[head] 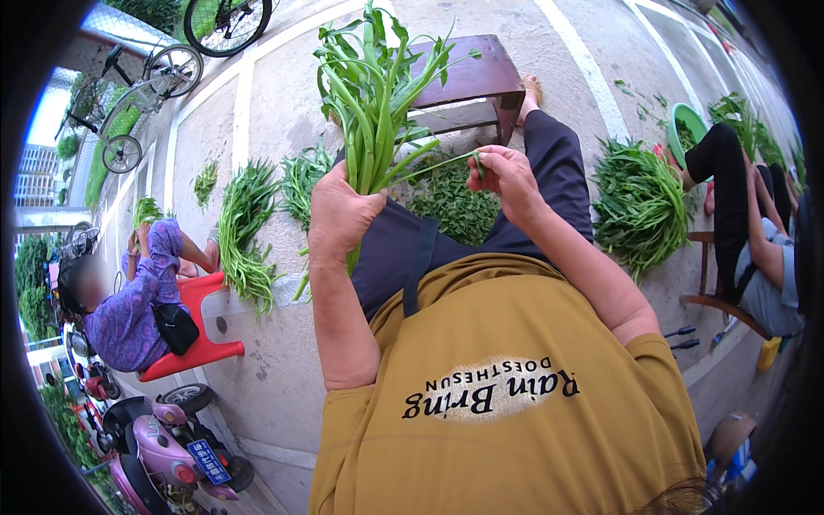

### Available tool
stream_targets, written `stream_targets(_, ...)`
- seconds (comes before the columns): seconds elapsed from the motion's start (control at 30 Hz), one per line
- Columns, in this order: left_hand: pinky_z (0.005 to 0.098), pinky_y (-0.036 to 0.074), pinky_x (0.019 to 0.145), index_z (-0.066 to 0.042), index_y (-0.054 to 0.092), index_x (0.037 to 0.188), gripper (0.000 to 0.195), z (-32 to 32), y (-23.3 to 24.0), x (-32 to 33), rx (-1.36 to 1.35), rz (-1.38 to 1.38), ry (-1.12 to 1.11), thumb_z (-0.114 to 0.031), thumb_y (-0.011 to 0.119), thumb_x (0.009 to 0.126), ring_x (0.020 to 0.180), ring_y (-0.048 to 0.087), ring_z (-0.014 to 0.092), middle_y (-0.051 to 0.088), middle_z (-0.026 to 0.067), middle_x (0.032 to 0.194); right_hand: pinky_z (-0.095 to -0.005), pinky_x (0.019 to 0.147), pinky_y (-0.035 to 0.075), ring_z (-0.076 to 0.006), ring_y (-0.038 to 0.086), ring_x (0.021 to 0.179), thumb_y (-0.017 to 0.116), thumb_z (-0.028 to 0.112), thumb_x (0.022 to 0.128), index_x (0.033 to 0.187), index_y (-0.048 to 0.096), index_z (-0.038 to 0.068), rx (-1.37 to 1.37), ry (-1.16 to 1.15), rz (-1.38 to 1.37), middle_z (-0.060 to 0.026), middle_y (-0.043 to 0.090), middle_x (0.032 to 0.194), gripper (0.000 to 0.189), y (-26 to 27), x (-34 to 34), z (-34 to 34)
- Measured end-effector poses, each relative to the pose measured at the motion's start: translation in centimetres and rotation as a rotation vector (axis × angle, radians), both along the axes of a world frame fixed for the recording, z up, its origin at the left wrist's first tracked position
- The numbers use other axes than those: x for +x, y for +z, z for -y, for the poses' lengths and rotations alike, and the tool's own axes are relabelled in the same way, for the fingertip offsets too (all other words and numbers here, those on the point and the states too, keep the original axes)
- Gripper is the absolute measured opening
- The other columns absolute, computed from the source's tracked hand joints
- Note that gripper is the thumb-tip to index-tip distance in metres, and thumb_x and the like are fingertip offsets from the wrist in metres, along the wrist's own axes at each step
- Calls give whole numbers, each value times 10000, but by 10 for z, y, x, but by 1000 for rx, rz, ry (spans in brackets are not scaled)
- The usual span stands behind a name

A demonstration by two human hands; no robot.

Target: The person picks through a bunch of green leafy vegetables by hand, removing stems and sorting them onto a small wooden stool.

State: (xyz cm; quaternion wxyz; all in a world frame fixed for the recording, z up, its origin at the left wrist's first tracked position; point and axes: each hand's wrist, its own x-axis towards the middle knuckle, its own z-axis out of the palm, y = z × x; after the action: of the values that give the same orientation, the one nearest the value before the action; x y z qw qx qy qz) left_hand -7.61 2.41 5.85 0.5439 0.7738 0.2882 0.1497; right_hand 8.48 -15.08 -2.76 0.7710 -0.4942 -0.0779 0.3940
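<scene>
A thick bunch of leafy green stalks [370, 122], which look like water spinach, stands upright in my left hand [344, 209], its leaves pointing away from me. My right hand [505, 177] pinches a thin green stem [444, 166] between thumb and fingertips, drawn out sideways from the bunch. Some green also shows under those fingers. Between my legs, a heap of loose picked leaves [457, 199] lies on the ground. Behind the bunch stands a dark red wooden stool [476, 67], partly hidden by the leaves.
Green stalks lie piled at left [248, 225] and right [637, 206]. A person in purple [129, 322] sits on a red plastic stool [199, 322] at left. Other seated people [766, 251] are at right, near a green basin [682, 129]. A pink scooter [161, 444] stands lower left.
</scene>
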Motion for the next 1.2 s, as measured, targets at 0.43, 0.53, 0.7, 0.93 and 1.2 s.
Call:
stream_targets(0.43, 210, 448, 600, 6, 614, 1015, 276, -13, 10, -20, 24, 69, 88, 16, 694, 752, 646, 539, 52, 636, -5, 828, -268, 766, 475, -171, 592, 932, 539, 55, 788, 1087, 608, 11, -433, 378, 1036, -74, 611, 1004, 310, -17, 8, 10)
stream_targets(0.53, 211, 456, 637, 13, 611, 1047, 306, -13, 12, -22, 6, 12, 76, 20, 694, 752, 681, 554, 59, 644, 1, 849, -294, 820, 476, -180, 585, 988, 546, 51, 789, 1131, 586, 29, -376, 314, 1113, -75, 576, 1078, 345, -18, 6, 11)
stream_targets(0.7, 223, 472, 669, 15, 618, 1049, 318, -8, 8, -21, -17, -15, 37, 19, 695, 741, 713, 570, 67, 659, 10, 863, -292, 839, 480, -171, 582, 1029, 539, 9, 824, 1163, 561, 24, -232, 267, 1047, -74, 556, 1122, 340, -1, 7, 6)
stream_targets(0.93, 229, 483, 678, 2, 631, 1031, 314, 6, 3, -13, -4, -53, -32, 15, 685, 722, 723, 575, 63, 673, 21, 867, -278, 806, 500, -173, 608, 995, 573, 17, 856, 1184, 556, 28, -90, 196, 1048, -83, 564, 1113, 328, 10, -3, 1)
stream_targets(1.2, 221, 477, 701, 12, 622, 1049, 328, 6, 6, -8, 55, -112, -51, 35, 684, 728, 756, 569, 57, 664, 11, 903, -272, 650, 482, -159, 611, 725, 620, 80, 868, 971, 647, 9, -162, 241, 1087, -74, 625, 826, 128, 5, 0, 5)
